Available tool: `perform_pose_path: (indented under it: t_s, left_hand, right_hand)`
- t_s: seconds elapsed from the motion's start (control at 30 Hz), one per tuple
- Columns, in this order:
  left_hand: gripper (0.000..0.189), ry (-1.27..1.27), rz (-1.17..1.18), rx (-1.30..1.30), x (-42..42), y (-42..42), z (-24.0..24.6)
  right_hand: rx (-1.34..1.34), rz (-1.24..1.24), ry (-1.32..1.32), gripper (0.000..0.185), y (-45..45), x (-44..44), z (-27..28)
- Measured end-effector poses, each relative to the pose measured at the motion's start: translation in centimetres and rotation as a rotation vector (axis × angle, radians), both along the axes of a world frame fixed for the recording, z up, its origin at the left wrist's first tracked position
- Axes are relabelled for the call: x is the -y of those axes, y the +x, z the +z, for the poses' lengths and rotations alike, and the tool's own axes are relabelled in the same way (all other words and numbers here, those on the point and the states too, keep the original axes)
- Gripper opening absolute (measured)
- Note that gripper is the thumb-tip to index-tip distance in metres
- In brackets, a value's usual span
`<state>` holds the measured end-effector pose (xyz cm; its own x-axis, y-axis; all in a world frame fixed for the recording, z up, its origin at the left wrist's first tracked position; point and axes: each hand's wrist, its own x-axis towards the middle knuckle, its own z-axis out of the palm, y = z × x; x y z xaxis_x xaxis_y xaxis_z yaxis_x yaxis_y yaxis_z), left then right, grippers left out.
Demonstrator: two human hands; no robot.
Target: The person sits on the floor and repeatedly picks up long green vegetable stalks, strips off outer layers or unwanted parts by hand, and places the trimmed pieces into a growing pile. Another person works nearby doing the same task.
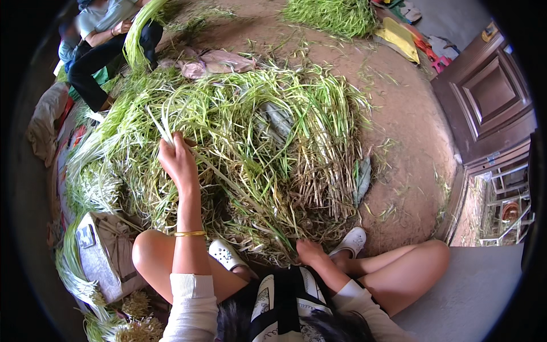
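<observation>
My left hand (177,156), a gold bangle below its wrist, is raised over the pile and closed around a few pale plant stalks (166,122) whose ends stick up past the fingers. Low between the white clogs, my right hand (308,251) is closed at the near end of a long green leafy stalk (277,233); its fingertips are partly hidden. Under and beyond both hands spreads a wide heap of green leafy stalks (213,102). Brown, root-like stalk ends (318,188) point towards me on the heap's right side.
A white box (100,260) with a phone (86,236) on it stands left of my knee, near bundled stalks (139,329). A person (102,38) sits at upper left holding stalks, another beside them. Another green heap (333,17) lies at the top; a brown door (487,94) stands right.
</observation>
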<state>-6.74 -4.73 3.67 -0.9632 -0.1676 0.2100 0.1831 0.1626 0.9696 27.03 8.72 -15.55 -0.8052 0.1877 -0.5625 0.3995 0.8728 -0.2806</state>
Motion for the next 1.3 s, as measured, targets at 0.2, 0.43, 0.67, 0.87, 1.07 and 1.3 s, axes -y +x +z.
perform_pose_path:
  t_s: [0.2,0.43,0.67,0.87,1.07,1.3]
  left_hand:
    - [0.017,0.09,-0.11,0.089,-1.0,0.8,-2.3]
    - [0.018,-0.669,-0.19,-0.084,-1.5,1.5,-3.8]
    - [0.024,-0.519,-0.443,0.559,-0.8,2.7,-5.2]
    - [0.026,0.136,-0.663,0.858,-2.6,4.9,-9.2]
    - [0.021,0.323,-0.247,0.532,-4.1,3.4,-4.2]
    - [0.025,0.477,-0.383,0.834,-4.5,3.1,-6.0]
  right_hand:
    - [-0.999,-0.222,-0.118,0.026,-11.5,1.0,10.8]
    - [-0.729,-1.101,-1.319,0.021,-11.9,1.5,9.8]
    - [-0.803,-0.897,-1.023,0.012,-15.6,1.1,8.1]
    - [-0.768,-0.648,-1.175,0.015,-19.6,2.7,8.6]
    - [-0.813,-0.945,-0.518,0.02,-23.8,-5.9,-0.6]
    - [-0.591,-1.283,-1.004,0.033,-28.1,-10.8,-9.4]
